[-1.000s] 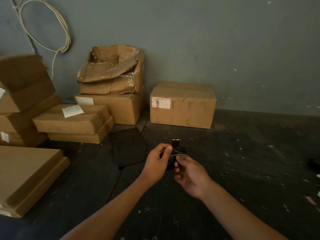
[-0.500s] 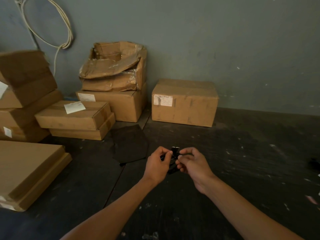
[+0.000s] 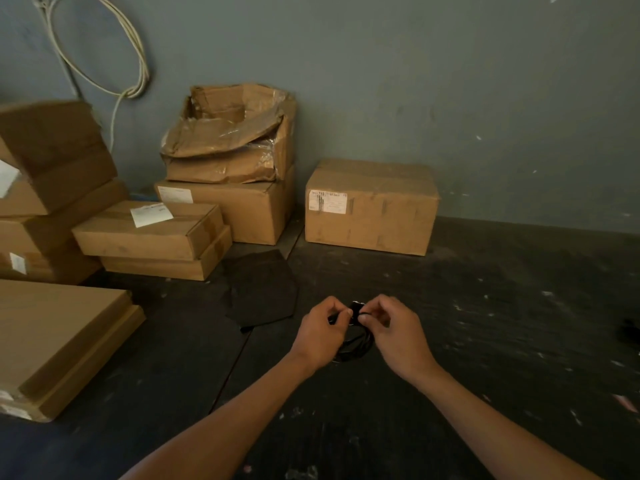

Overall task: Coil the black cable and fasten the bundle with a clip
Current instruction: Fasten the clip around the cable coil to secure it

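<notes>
A small coil of black cable (image 3: 356, 344) hangs between my two hands above the dark floor. My left hand (image 3: 320, 332) pinches the coil's top from the left. My right hand (image 3: 394, 330) pinches it from the right, thumb and forefinger at a small black clip (image 3: 356, 309) that sits on top of the bundle. Most of the clip is hidden by my fingertips, and whether it grips the loops I cannot tell. The lower loops of the cable droop below my fingers.
Cardboard boxes stand along the wall: a single box (image 3: 370, 206), a torn stack (image 3: 228, 161), flat boxes (image 3: 149, 233) and a large flat carton (image 3: 59, 337) at the left. A black sheet (image 3: 259, 289) lies on the floor. White cord (image 3: 104, 50) hangs on the wall.
My right hand has turned over, rising from under the coil to pinch the clip on top. The upright clip now sits low between my fingertips, and the bundle hangs lower.
</notes>
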### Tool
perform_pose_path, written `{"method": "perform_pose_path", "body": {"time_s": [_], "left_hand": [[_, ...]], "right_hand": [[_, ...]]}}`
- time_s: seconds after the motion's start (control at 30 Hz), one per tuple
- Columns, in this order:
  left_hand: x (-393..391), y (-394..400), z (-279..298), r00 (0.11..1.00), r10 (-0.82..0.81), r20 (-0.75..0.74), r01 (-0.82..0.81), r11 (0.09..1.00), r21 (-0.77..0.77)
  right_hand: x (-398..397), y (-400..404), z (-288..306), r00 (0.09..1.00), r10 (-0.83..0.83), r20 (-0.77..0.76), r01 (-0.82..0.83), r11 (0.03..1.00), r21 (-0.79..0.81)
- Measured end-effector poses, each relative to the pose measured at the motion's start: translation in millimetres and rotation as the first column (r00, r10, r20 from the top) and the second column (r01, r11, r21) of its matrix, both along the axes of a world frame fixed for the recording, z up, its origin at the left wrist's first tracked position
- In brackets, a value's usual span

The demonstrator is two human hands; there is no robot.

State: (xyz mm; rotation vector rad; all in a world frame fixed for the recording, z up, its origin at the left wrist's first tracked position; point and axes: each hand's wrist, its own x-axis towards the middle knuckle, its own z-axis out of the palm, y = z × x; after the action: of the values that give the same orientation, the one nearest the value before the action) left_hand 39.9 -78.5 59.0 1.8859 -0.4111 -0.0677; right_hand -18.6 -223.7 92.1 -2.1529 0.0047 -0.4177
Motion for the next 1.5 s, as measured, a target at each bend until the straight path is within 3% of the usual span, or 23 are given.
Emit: {"method": "perform_pose_path", "body": {"time_s": [0.3, 0.57, 0.73, 0.87, 1.07, 1.23, 1.37, 1.43, 1.5], "left_hand": [[-9, 1, 6, 0.977, -0.162, 0.139, 0.116, 0.950, 0.289], [-8, 7, 5, 0.974, -0.211, 0.079, 0.180, 0.940, 0.290], [-7, 4, 8, 0.972, -0.222, 0.075, 0.186, 0.924, 0.333], [-6, 0, 11, 0.967, -0.240, 0.084, 0.199, 0.922, 0.331], [-6, 1, 15, 0.973, -0.221, 0.069, 0.213, 0.972, 0.099], [-5, 0, 14, 0.985, -0.084, -0.153, 0.057, 0.983, -0.173], [-4, -3, 16, 0.842, -0.274, -0.464, -0.009, 0.853, -0.521], [-4, -4, 18, 0.771, -0.392, -0.502, -0.040, 0.757, -0.652], [-5, -7, 21, 0.751, -0.441, -0.492, -0.053, 0.702, -0.710]], "right_hand": [[4, -3, -3, 0.981, -0.035, -0.193, 0.062, 0.989, 0.137], [7, -3, -4, 0.951, 0.002, -0.308, 0.104, 0.939, 0.328], [10, -8, -4, 0.916, -0.001, -0.401, 0.151, 0.927, 0.343], [10, -13, -6, 0.925, -0.030, -0.378, 0.181, 0.911, 0.371], [15, -26, 1, 0.942, -0.102, -0.320, 0.268, 0.804, 0.530], [20, -37, 7, 0.935, -0.091, -0.344, 0.322, 0.627, 0.710], [19, -42, 7, 0.925, -0.056, -0.375, 0.363, 0.415, 0.834], [17, -45, 3, 0.916, -0.041, -0.400, 0.389, 0.345, 0.854], [13, -49, -3, 0.909, -0.005, -0.418, 0.394, 0.344, 0.853]]}}
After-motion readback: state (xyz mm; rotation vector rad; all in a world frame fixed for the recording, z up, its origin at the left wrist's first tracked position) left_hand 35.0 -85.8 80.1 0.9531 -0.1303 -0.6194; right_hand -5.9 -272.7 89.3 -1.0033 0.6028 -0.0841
